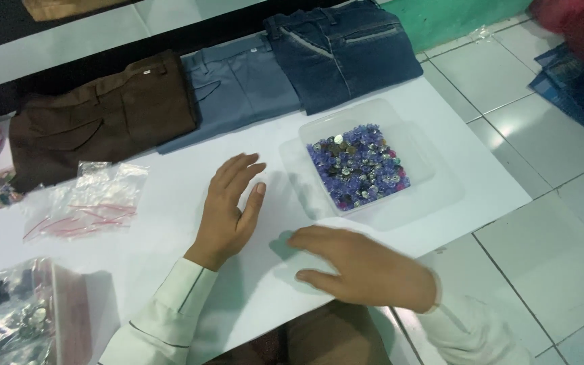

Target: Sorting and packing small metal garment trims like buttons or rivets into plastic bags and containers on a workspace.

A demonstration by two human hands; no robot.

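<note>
On the white bench [170, 230], near its front edge, two bare hands rest empty in pale cream sleeves. The left hand [228, 213] stands on its edge, palm turned right, fingers straight and held loosely together, pointing toward the far edge. The right hand [359, 267] lies flat, palm down, fingers stretched out leftward, pinching nothing; its fingertips sit just below the left hand. Just beyond the right hand, toward the bench's right edge, stands a clear square plastic tub [373, 162] holding a heap of small purple and silver buttons [358, 165]. A bundle of small clear plastic bags with red strips [86, 203] lies left of the left hand. Along the far edge lie folded brown trousers [103, 118], grey-blue trousers [238, 88] and dark blue jeans [339, 51].
</note>
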